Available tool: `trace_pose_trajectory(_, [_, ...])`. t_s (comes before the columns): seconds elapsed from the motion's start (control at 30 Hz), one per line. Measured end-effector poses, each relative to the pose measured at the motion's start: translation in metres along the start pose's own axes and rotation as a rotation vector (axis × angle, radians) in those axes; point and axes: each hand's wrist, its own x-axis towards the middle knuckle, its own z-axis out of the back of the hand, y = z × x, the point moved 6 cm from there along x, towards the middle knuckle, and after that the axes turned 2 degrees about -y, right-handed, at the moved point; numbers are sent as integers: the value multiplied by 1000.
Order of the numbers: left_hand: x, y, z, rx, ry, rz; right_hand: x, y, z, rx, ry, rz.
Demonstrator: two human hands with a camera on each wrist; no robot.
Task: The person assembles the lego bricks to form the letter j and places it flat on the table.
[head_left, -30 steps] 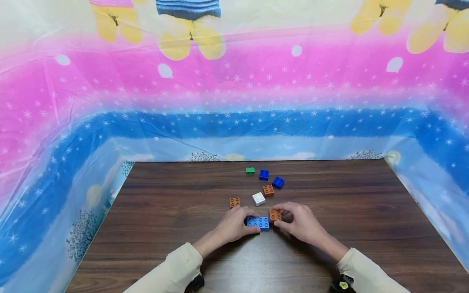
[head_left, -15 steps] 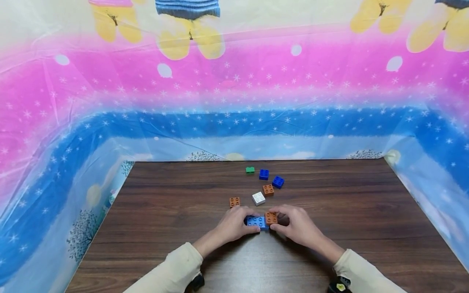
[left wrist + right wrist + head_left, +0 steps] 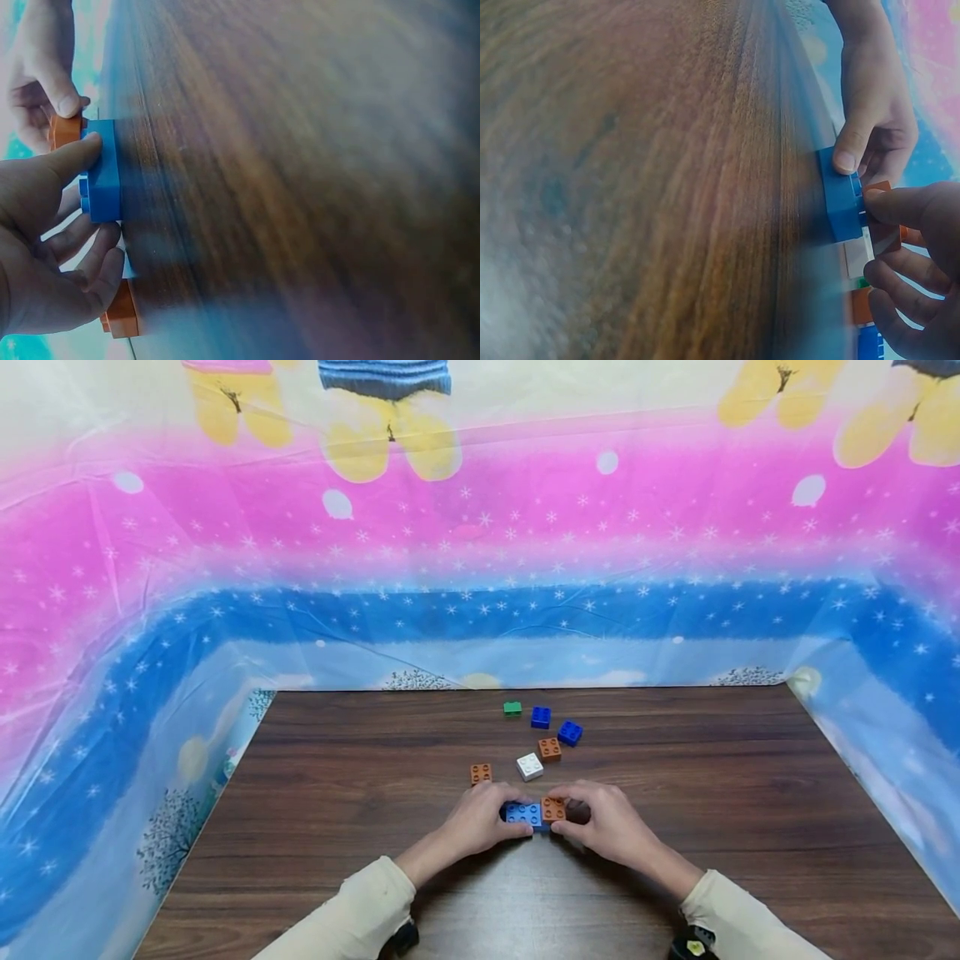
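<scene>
Light-blue rectangular plastic brick (image 3: 522, 814) sits on the dark-brown wood-grain table (image 3: 337, 760), pinched by your left hand (image 3: 480, 818); your right hand (image 3: 617, 820), angled inward opposite, pinches an orange square plastic brick (image 3: 553, 810) over its right end. Pink-and-blue snowflake-patterned cloth (image 3: 480, 610) hangs behind.

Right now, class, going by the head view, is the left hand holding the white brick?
No, the left hand grips the light blue brick, while the white brick lies farther back on the table.

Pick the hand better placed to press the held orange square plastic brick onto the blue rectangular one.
Right, probably: the right hand pinches the orange brick over one end of the blue rectangular brick, which the left hand grips.
</scene>
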Motion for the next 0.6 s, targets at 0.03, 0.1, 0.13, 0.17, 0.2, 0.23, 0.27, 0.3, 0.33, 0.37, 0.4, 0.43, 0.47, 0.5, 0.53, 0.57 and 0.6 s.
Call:
trace_pose_trajectory(0.03, [0, 0, 0, 2, 1, 0, 0, 0, 0, -1, -1, 4])
trace_pose_trajectory(0.1, [0, 1, 0, 3, 1, -3, 1, 0, -1, -2, -2, 8])
trace_pose_trajectory(0.13, [0, 1, -1, 4, 1, -5, 1, 0, -1, -2, -3, 12])
trace_pose_trajectory(0.17, [0, 1, -1, 5, -1, -8, 1, 0, -1, -5, -4, 16])
trace_pose_trajectory(0.2, [0, 1, -1, 4, 1, -5, 1, 1, -1, -7, -2, 16])
trace_pose_trajectory(0.23, [0, 1, -1, 5, 0, -6, 1, 1, -1, -7, -2, 16])
trace_pose_trajectory(0.27, [0, 1, -1, 5, 0, -6, 1, 1, -1, -9, -1, 19])
trace_pose_trajectory(0.3, [0, 1, -1, 6, -2, -6, 2, 1, -1, -10, 1, 20])
trace_pose_trajectory(0.33, [0, 1, -1, 6, -1, -5, 2, 1, -1, -10, 3, 20])
trace_pose_trajectory(0.37, [0, 1, -1, 5, 0, -2, 2, 1, -2, -12, 5, 21])
trace_pose_trajectory(0.4, [0, 2, -1, 4, 2, 2, 2, 1, -2, -11, 9, 20])
trace_pose_trajectory(0.43, [1, 2, -1, 4, 2, 3, 2, 1, -2, -11, 10, 20])
trace_pose_trajectory(0.47, [1, 2, -1, 3, 2, 4, 2, 1, -2, -13, 9, 21])
trace_pose_trajectory(0.5, [1, 2, -1, 1, 1, 6, 3, 1, -1, -15, 9, 23])
trace_pose_trajectory(0.53, [1, 2, -1, 0, 1, 8, 3, 1, -1, -17, 9, 24])
trace_pose_trajectory(0.57, [0, 2, -1, -2, 2, 10, 4, 1, -1, -19, 7, 27])
trace_pose_trajectory(0.6, [0, 2, -2, -2, 3, 11, 4, 1, -1, -20, 6, 29])
